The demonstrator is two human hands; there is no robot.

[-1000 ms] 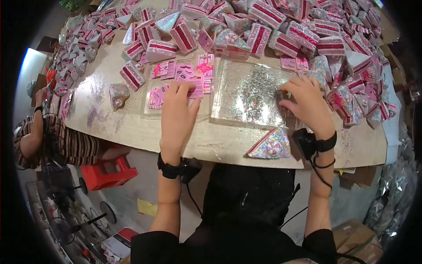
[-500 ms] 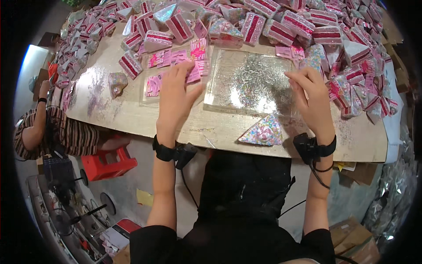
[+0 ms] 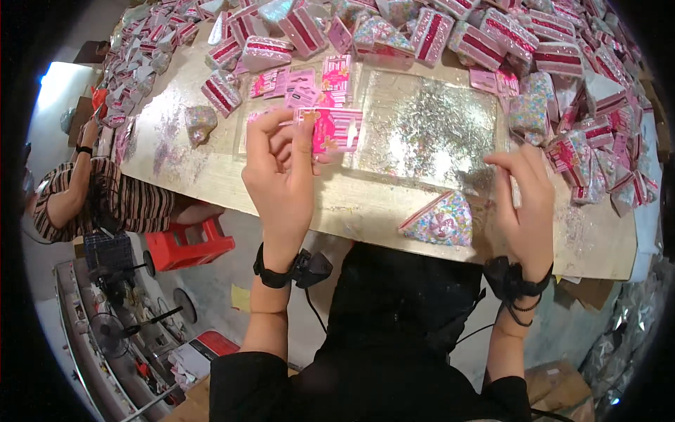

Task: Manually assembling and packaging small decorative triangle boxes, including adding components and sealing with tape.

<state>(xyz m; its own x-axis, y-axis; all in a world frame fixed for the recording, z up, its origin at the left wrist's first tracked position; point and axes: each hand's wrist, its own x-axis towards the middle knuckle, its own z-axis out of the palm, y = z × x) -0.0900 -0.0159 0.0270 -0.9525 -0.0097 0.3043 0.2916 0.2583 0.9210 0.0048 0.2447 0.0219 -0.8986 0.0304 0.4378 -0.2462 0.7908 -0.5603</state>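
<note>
My left hand (image 3: 285,169) pinches a pink-and-white printed card (image 3: 328,131) between thumb and fingers, raised over the left part of the table. Below it, more pink cards (image 3: 269,83) lie in a shallow clear tray. My right hand (image 3: 524,200) is at the near right corner of another clear tray (image 3: 365,158). Its fingers are curled toward the thumb; anything between them is too small to make out. Scattered in that tray are many small silvery metal pieces (image 3: 450,116). A cake-slice-shaped ornament (image 3: 441,219) with a sprinkle-covered top rests between me and the tray.
Many glittery pink-and-white cake-slice ornaments (image 3: 559,60) are heaped along the far and right sides of the table (image 3: 232,183). One sprinkled slice (image 3: 200,125) sits apart at left. A person in a striped top (image 3: 91,193) is at far left, beside a red stool (image 3: 190,243).
My left hand has picked up a pink card and lifted it off the others. My right hand has moved slightly down toward me. The whole view has shifted a little.
</note>
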